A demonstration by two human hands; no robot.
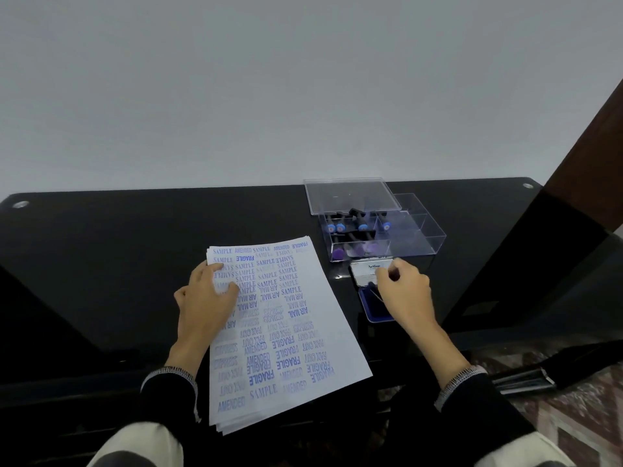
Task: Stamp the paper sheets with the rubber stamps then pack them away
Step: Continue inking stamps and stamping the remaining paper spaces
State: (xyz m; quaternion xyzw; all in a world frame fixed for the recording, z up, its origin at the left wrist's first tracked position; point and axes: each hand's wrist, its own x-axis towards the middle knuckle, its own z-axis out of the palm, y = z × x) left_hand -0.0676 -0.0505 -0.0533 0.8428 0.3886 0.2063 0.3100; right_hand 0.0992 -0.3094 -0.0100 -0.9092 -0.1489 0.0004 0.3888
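Under the left hand [209, 291], pressed flat with fingers spread, a stack of stamped paper sheets [279, 335] is pinned to the black tabletop [118, 251]. The ink pad's lid [367, 272] is pinched by the right hand [406, 288]; beyond it, rubber stamps [354, 227] are stored in a clear box [421, 237].

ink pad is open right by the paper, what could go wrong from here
1. The right hand is at the lid of the open ink pad; a finger could brush the blue pad and smear ink onto the paper stack.
2. The stack overhangs the near edge of the table, held only by the left hand; letting go might let the sheets slide off.
3. The prints may still be wet, so the resting palm could smudge them.
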